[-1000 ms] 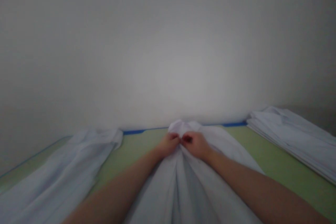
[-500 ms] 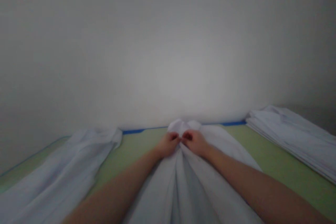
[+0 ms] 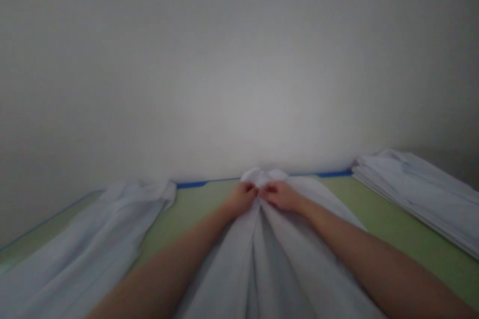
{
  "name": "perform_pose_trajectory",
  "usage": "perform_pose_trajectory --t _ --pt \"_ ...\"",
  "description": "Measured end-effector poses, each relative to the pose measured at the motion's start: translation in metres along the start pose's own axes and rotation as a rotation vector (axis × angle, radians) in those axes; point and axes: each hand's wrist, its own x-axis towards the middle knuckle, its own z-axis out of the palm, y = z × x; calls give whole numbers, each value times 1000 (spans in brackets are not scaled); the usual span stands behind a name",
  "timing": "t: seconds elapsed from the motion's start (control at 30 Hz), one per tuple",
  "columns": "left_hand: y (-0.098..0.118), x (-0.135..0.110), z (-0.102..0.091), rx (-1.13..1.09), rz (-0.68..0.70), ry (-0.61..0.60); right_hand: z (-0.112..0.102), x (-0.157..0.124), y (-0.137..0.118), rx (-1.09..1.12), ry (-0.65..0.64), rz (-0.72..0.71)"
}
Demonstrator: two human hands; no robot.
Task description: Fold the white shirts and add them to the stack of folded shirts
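Note:
A long white garment [image 3: 239,264] lies lengthwise in front of me, its gathered far end bunched up like a collar near the wall. My left hand [image 3: 242,198] pinches the cloth just below that end, fingers curled. Close beside it, almost touching, my right hand [image 3: 280,196] grips the same garment with bent fingers. From the pinched spot, folds fan out toward me between my forearms. The fingertips are blurred, and any small fastening between them cannot be made out.
To the left another white garment [image 3: 93,234] is spread out, rumpled. A stack of folded white garments [image 3: 422,184] sits at the right. The green table surface [image 3: 179,209] has a blue edge [image 3: 190,185] against a plain grey-white wall [image 3: 239,70].
Both hands have shifted very slightly up in the view, still holding the garment. The right hand's fingers have tilted a little; the folds below have barely moved.

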Motion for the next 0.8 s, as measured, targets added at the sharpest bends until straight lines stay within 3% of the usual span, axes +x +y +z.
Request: perform_pose_trajectory --t 0.13,0.27,0.4,0.6,0.8 --pt "-3 5 -3 -8 -84 27 -20 -10 -14 -233 -366 -76" --pt "-2 4 -7 -19 -126 21 -33 -19 -25 -354 -391 -43" --pt "7 0 -8 -14 -141 -19 -43 -25 -24 -262 -504 27" --pt "32 -22 -18 11 -145 -113 -51 -53 -28 -183 -390 175" --pt "57 -76 -47 226 45 -276 -45 -85 -36 -192 -339 233"
